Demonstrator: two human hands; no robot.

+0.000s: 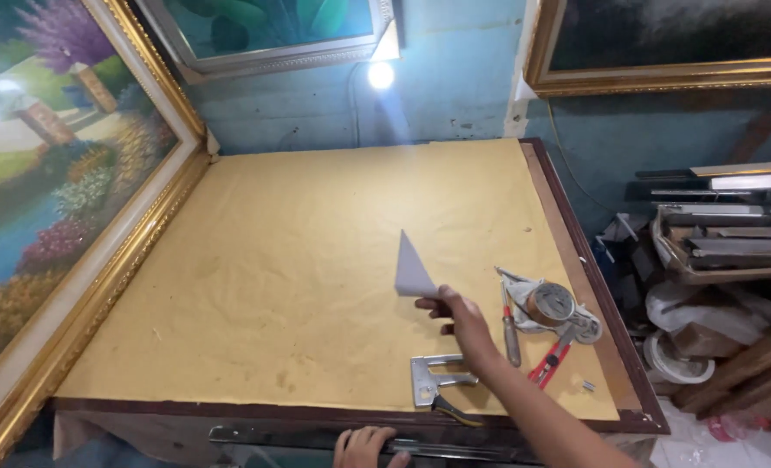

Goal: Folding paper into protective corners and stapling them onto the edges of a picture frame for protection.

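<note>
My right hand (459, 312) holds up a grey triangular piece (412, 270), pointed end upward, above the brown paper backing (299, 260) of a large dark-framed panel. My left hand (366, 448) rests on the panel's near edge, its fingers curled over a dark metal strip (316, 436). Just below my right forearm lies a metal staple gun (437, 381).
A roll of tape (552, 305), a screwdriver (510, 329) and a red utility knife (552, 360) lie at the panel's right side. A gold-framed landscape painting (65, 173) leans at left. Framed pictures hang on the blue wall. Scrap frame pieces (723, 234) pile up at right.
</note>
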